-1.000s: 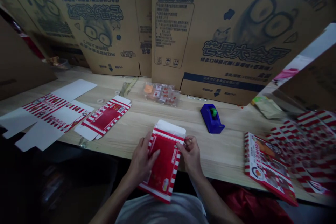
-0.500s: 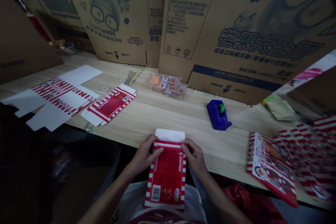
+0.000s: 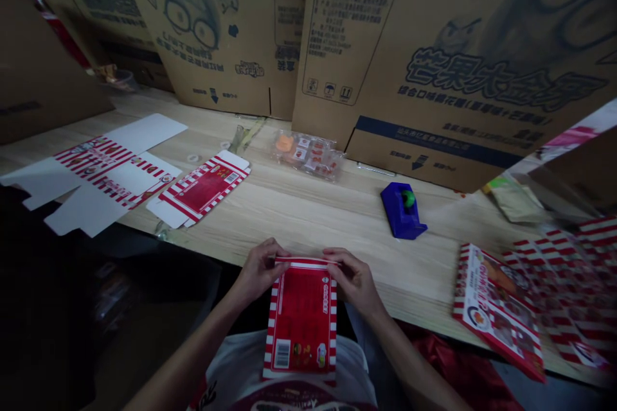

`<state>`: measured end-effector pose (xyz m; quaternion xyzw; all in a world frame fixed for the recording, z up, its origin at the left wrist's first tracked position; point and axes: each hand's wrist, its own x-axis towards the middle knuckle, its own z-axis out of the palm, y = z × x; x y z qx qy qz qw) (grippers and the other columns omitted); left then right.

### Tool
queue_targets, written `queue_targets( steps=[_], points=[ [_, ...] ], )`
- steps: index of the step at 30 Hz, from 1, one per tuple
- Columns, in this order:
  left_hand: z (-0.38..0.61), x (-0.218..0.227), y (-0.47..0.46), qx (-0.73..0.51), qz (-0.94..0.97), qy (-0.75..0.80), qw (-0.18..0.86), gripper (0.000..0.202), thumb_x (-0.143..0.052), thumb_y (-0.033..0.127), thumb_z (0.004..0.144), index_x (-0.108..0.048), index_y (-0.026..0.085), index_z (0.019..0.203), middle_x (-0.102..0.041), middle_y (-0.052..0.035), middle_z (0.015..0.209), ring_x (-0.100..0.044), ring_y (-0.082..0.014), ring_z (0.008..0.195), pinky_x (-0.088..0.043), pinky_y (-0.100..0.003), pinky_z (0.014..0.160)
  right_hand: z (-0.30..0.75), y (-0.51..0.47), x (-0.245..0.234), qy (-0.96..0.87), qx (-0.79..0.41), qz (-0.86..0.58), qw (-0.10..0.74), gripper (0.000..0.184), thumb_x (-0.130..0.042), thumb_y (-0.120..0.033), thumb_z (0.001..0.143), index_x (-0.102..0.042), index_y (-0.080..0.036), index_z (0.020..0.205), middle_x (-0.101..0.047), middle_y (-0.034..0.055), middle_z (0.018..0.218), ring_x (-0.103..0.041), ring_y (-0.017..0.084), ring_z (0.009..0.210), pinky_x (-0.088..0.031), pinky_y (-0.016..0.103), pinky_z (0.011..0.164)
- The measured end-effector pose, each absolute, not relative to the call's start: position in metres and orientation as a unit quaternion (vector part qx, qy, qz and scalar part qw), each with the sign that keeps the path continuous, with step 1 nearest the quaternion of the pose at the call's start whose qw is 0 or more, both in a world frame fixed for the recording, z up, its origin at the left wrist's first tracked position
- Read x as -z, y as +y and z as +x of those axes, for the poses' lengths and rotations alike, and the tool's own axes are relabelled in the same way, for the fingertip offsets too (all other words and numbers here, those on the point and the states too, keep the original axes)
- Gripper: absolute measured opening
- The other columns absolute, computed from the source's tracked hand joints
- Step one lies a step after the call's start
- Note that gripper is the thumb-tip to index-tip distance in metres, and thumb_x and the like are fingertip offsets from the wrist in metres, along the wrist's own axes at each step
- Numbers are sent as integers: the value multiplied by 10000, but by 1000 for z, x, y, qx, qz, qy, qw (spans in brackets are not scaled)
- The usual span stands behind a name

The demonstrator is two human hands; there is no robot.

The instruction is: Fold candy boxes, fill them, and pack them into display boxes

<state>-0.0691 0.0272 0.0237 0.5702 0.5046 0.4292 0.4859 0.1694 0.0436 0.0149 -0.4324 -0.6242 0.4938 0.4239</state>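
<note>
The red carton (image 3: 306, 314) is held in front of the person's body, its top end at the near edge of the tabletop (image 3: 270, 212). Half a second ago a white flap stood up from this end; now it is not seen any more, so I judge that it is folded down and the end is nearly closed. The left hand (image 3: 261, 271) pinches the top left corner between thumb and fingers. The right hand (image 3: 354, 279) pinches the top right corner in the same manner. Both hands partly hide this edge.

Farther out, a blue tape dispenser (image 3: 403, 212) stands to the right, and clear sweet packets (image 3: 308, 154) lie toward the back edge. To the left are a second carton (image 3: 205, 191) and an unfolded card blank (image 3: 110, 170), which hangs over the near edge. Near the right corner, a windowed box (image 3: 501, 311) leans beside striped boxes (image 3: 562, 289). Large cardboard boxes (image 3: 424, 103) block the back edge.
</note>
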Motion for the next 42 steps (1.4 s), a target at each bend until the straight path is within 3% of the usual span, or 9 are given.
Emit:
queue_targets(
  steps=[5,15,19,23,26,31,34,36,42],
  points=[
    [-77,-34,27,-414,597,479,492,228,-619,352,834,-719,159,767,-614,-57,826,-583,-156,770,-448,-259,668,171,48,-25,-636,-496,-443,392,156,-673,-356,810,-701,-203,795,-682,58,882,-643,194,830,-509,293,730],
    [-88,-54,58,-371,497,446,645,230,-780,356,658,-730,138,709,-702,-47,656,-613,-162,598,-454,-253,595,168,81,-53,-616,-566,-434,335,182,-714,-344,714,-681,-172,668,-648,-4,591,-572,135,535,-442,235,509],
    [-86,-53,51,-385,553,437,596,273,-670,391,789,-704,133,705,-672,-44,721,-607,-162,679,-456,-252,645,174,73,-47,-658,-511,-423,356,192,-659,-355,806,-698,-184,730,-686,27,706,-622,171,654,-484,268,599],
    [-73,-39,37,-425,586,441,530,196,-669,337,801,-689,142,809,-672,-77,896,-620,-193,827,-472,-277,729,172,53,-33,-686,-438,-411,411,89,-670,-294,822,-709,-214,822,-706,55,874,-655,207,814,-511,316,744],
    [-61,-24,29,-466,568,455,503,172,-608,305,850,-648,156,774,-655,-60,858,-603,-178,819,-455,-279,747,168,40,-24,-664,-426,-434,436,127,-608,-276,865,-704,-235,793,-698,48,863,-652,203,826,-508,319,751],
    [-55,-6,25,-499,527,489,485,169,-615,316,853,-623,178,755,-619,-19,802,-578,-167,809,-429,-257,733,211,63,-19,-612,-440,-480,449,222,-631,-357,816,-702,-232,985,-702,52,944,-649,204,850,-514,320,743],
    [-54,-2,30,-486,505,490,518,156,-648,340,826,-667,186,834,-616,-20,848,-575,-172,827,-435,-252,730,274,97,-25,-489,-248,-617,565,262,-624,-420,763,-690,-189,868,-684,65,909,-607,192,830,-486,298,711],
    [-50,-3,32,-482,497,482,538,180,-662,363,810,-682,186,842,-602,-19,850,-568,-171,813,-439,-245,710,311,118,-29,-436,-190,-662,579,312,-625,-467,711,-679,-168,778,-670,64,823,-583,187,772,-462,283,654],
    [-40,-7,28,-490,466,493,547,213,-683,400,787,-676,186,779,-584,-13,832,-553,-162,792,-433,-225,690,326,147,-20,-439,-276,-660,544,373,-690,-522,559,-671,-151,590,-553,-5,505,-470,129,507,-357,247,496]
  ],
)
